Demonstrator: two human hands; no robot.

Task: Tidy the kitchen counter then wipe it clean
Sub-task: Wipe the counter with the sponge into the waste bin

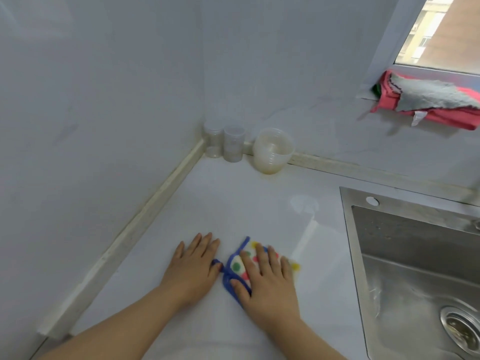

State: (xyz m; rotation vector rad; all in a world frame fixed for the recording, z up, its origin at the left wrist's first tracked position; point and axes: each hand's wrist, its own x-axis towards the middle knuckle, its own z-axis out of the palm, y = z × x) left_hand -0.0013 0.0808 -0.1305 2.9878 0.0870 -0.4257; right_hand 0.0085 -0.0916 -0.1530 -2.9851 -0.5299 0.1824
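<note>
A white cloth with coloured dots and a blue border (237, 267) lies on the white counter (233, 203), near its front. My right hand (267, 279) presses flat on top of the cloth, fingers straight and spread, covering most of it. My left hand (193, 266) rests flat on the bare counter just left of the cloth, fingers straight; the cloth's blue loop lies at its thumb side.
Two clear plastic jars (224, 144) and a stack of translucent tubs (271, 152) stand in the back corner against the wall. A steel sink (415, 255) fills the right side. Red and grey rags (428, 100) hang off the window sill.
</note>
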